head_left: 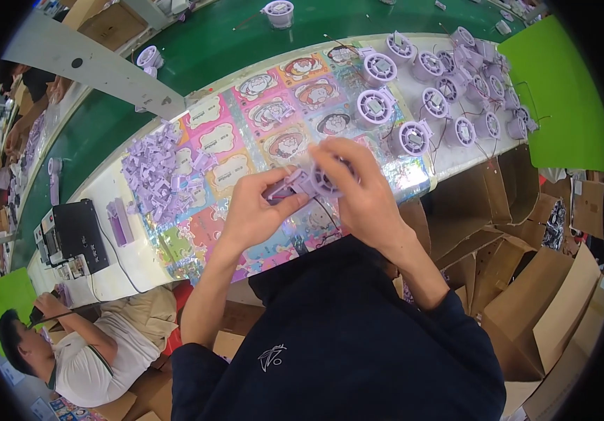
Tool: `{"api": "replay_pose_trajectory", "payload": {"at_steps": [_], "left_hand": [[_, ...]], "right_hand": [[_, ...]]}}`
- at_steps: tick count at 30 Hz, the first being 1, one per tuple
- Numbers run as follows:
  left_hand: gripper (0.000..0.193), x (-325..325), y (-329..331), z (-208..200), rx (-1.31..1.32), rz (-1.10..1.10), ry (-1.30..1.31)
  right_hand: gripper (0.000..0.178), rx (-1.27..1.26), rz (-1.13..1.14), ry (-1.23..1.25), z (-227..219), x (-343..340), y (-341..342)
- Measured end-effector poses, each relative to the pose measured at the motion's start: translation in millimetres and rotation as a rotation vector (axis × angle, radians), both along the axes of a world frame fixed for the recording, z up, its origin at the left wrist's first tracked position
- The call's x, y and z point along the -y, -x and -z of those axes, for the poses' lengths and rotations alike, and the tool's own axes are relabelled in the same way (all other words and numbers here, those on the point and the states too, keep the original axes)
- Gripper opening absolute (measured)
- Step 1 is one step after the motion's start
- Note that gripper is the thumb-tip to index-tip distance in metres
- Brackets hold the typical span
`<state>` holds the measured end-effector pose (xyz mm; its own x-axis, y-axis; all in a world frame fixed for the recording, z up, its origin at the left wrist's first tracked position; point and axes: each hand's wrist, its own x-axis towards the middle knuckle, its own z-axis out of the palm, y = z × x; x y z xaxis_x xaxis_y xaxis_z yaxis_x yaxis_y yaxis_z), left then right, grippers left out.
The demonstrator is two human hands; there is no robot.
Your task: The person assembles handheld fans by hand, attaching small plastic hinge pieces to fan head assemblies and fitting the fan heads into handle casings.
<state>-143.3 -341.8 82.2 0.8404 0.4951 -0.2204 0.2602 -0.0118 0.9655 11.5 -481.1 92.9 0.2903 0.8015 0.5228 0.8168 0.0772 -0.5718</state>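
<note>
Over the colourful printed sheet [232,172], both hands meet at a lilac plastic round housing [324,181] with a spoked face. My left hand [251,210] pinches a lilac bracket-like part [303,182] at the housing's left side, thumb below and fingers above. My right hand [368,193] is curled around the housing's right side, its fingers across the top and partly hiding it. A thin dark wire [326,210] hangs below the housing. Whether the bracket is joined to the housing I cannot tell.
A heap of small lilac parts [161,172] lies left; several round lilac housings with wires [433,102] stand right. Beyond runs a green belt [211,52]. A black box-shaped device [77,235] sits at the left end, near another person [91,358]. Cardboard boxes [519,302] stand lower right.
</note>
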Motion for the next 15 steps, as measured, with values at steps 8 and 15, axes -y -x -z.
{"api": "replay_pose_trajectory", "payload": {"at_steps": [8, 15], "left_hand": [[0.034, -121, -57, -2, 0.108, -0.4, -0.251], [0.043, -248, -122, 34, -0.329, -0.536, -0.358]], "right_hand": [[0.061, 0.074, 0.163, 0.157, 77, -31, -8], [0.058, 0.164, 0.073, 0.154, 67, -79, -28]]}}
